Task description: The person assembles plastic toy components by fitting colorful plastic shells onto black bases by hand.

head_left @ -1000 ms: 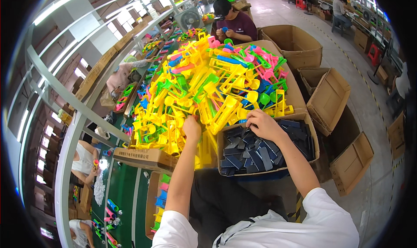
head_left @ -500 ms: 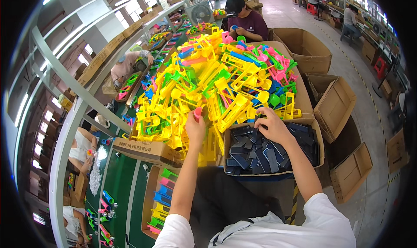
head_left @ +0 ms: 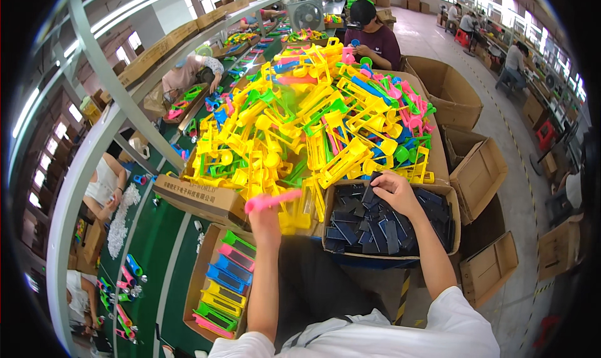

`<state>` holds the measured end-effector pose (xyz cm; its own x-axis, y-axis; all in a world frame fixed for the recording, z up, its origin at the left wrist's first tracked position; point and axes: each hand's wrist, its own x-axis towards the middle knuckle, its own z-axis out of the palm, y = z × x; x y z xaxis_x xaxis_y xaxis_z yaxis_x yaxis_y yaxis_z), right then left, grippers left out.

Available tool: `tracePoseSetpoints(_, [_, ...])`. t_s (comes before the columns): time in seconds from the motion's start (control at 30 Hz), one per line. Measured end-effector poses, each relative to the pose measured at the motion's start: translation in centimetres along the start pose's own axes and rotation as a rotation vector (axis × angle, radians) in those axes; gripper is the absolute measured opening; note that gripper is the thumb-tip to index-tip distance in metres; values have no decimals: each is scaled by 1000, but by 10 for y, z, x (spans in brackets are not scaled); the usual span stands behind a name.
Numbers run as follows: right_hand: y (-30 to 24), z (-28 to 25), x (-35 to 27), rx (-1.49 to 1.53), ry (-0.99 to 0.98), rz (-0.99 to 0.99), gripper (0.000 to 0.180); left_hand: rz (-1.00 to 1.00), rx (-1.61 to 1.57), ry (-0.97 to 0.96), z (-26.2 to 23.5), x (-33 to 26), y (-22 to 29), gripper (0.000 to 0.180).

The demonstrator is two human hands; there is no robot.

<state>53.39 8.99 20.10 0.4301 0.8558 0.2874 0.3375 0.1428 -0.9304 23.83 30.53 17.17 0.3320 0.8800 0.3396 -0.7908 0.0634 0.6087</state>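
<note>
While the left hand (head_left: pixel 266 217) keeps its fingers clamped on the pink plastic piece (head_left: pixel 273 201) above the worktop's near edge, the right hand (head_left: pixel 395 192), fingers closed on a dark flat part (head_left: pixel 369 194) in the cardboard box (head_left: pixel 392 255), should lift one only.

I see open brown cardboard boxes (head_left: pixel 479 170) on the grey floor (head_left: pixel 519 289) and a small grey fan (head_left: pixel 307 15) ahead.

A toy factory floor: heaped plastic parts (head_left: pixel 313 120), cardboard cartons (head_left: pixel 482 176), workers along green benches (head_left: pixel 156 251).
</note>
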Motion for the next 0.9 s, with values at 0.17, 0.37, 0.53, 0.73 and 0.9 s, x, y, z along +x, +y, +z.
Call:
tracePoseSetpoints(0.17, [-31, 47, -27, 54, 15, 147, 21, -440, -330, 223, -41, -140, 41, 22])
tracePoseSetpoints(0.37, [-25, 183, -130, 527, -564, 491, 42, -828, -670, 478, -98, -312, 48, 50])
tracePoseSetpoints(0.53, [-3, 252, -213, 616, -646, 984, 27, -774, -474, 486, -96, -346, 62, 45])
tracePoseSetpoints(0.73, [-3, 272, -209, 421, -618, 739, 18, -652, -281, 472, -93, -356, 62, 48])
tracePoseSetpoints(0.9, [-10, 281, -202, 299, -643, 687, 23, -707, -124, 490, -83, -329, 90, 48])
